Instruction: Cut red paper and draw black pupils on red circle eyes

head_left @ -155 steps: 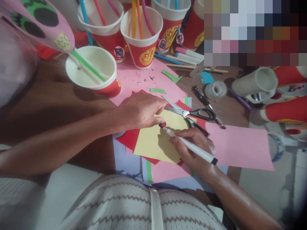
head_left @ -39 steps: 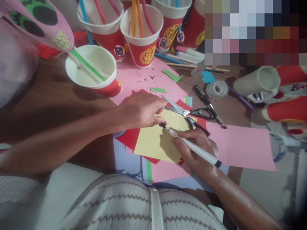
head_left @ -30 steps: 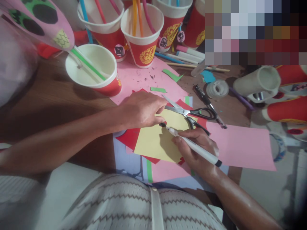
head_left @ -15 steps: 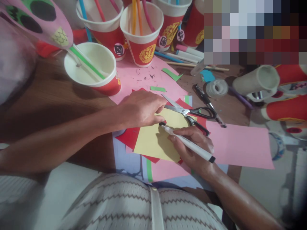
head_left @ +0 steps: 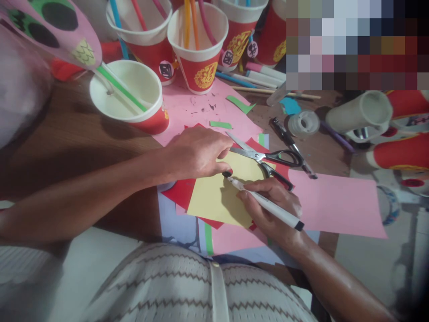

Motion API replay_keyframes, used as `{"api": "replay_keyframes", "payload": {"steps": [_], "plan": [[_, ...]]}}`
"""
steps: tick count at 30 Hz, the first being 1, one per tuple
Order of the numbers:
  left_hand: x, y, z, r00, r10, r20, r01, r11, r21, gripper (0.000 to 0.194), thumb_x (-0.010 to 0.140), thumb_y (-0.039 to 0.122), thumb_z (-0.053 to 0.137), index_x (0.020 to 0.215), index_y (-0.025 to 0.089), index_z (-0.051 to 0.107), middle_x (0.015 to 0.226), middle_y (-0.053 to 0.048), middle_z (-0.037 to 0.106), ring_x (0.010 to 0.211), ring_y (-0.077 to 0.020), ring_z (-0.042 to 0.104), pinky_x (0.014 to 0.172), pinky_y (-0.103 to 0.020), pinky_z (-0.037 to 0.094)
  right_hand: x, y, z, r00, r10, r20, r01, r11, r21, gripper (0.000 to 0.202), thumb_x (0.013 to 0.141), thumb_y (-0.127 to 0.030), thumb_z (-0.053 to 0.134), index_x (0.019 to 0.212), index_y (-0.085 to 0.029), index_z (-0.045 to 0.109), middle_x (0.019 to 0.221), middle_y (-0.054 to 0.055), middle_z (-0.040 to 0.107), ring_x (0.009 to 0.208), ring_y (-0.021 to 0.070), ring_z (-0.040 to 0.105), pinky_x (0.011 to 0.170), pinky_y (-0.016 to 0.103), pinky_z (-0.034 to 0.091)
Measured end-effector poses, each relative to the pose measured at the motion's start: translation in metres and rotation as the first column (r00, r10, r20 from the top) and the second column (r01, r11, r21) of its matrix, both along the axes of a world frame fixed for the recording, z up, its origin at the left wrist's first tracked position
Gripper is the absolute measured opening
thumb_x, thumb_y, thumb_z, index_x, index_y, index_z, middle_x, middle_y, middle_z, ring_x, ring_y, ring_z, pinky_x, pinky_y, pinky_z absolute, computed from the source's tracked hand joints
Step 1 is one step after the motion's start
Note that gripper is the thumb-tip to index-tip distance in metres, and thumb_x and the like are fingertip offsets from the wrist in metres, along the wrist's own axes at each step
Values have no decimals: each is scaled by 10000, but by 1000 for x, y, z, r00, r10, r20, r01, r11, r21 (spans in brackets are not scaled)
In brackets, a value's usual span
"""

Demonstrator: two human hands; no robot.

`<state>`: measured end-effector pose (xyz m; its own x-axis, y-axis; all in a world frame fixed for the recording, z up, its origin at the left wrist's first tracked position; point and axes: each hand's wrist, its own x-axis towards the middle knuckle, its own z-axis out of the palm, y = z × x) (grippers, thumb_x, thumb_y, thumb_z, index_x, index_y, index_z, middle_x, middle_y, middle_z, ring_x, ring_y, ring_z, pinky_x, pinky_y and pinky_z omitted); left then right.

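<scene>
A yellow paper sheet (head_left: 214, 197) lies on red (head_left: 179, 193) and pink paper (head_left: 335, 203) in front of me. My left hand (head_left: 197, 152) presses down on the yellow sheet's upper edge, fingers curled over a small dark round object (head_left: 227, 173) that is mostly hidden. My right hand (head_left: 273, 210) grips a white marker (head_left: 268, 205) with a black end cap; its tip touches the yellow sheet right beside that small object. Black-handled scissors (head_left: 264, 157) lie partly open just beyond both hands.
Red-and-white paper cups (head_left: 197, 49) holding coloured straws stand at the back; one cup (head_left: 129, 96) holds a green straw. Markers, green paper scraps (head_left: 239, 105), a tape roll (head_left: 303, 123), a black pen (head_left: 290, 145) and a cup lying on its side (head_left: 360, 114) lie to the right.
The marker tip has made small shifts beside the left fingertips on the yellow sheet. My left hand stays pressed in place. Nothing else has moved.
</scene>
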<state>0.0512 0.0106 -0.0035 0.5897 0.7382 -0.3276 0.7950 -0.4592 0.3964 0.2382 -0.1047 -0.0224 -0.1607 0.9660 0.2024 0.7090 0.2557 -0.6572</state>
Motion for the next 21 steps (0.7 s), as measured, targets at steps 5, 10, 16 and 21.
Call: {"api": "replay_keyframes", "payload": {"steps": [5, 10, 16, 21], "plan": [[-1, 0, -1, 1000, 0, 6, 0, 1000, 6, 320, 713, 543, 548, 743, 226, 576, 650, 18, 604, 542, -123, 484, 504, -266, 239, 0, -1, 2, 1000, -20, 12, 20, 1000, -16, 73, 795, -233, 639, 818, -206, 575, 629, -48, 639, 519, 89, 611, 473, 172, 447], [-2, 0, -4, 1000, 0, 10, 0, 1000, 17, 326, 710, 553, 551, 766, 235, 592, 642, 24, 598, 533, -126, 487, 504, -269, 244, -2, 0, 5, 999, -36, 19, 36, 999, -3, 72, 794, -232, 636, 811, -194, 577, 626, -44, 646, 495, 84, 609, 476, 169, 451], [-3, 0, -6, 1000, -5, 20, 5, 999, 33, 330, 713, 561, 547, 746, 234, 573, 632, 30, 594, 518, -120, 478, 481, -265, 238, -1, 0, 6, 999, -47, 26, 47, 999, -20, 79, 798, -246, 629, 795, -190, 574, 550, -51, 632, 462, 92, 604, 453, 173, 445], [-3, 0, -6, 999, -14, 29, 13, 999, 41, 329, 719, 558, 542, 751, 232, 573, 641, 29, 601, 525, -123, 485, 484, -266, 242, -1, 0, 7, 997, -71, 14, 71, 997, -37, 83, 804, -263, 622, 801, -193, 578, 558, -41, 649, 452, 104, 610, 419, 183, 442]]}}
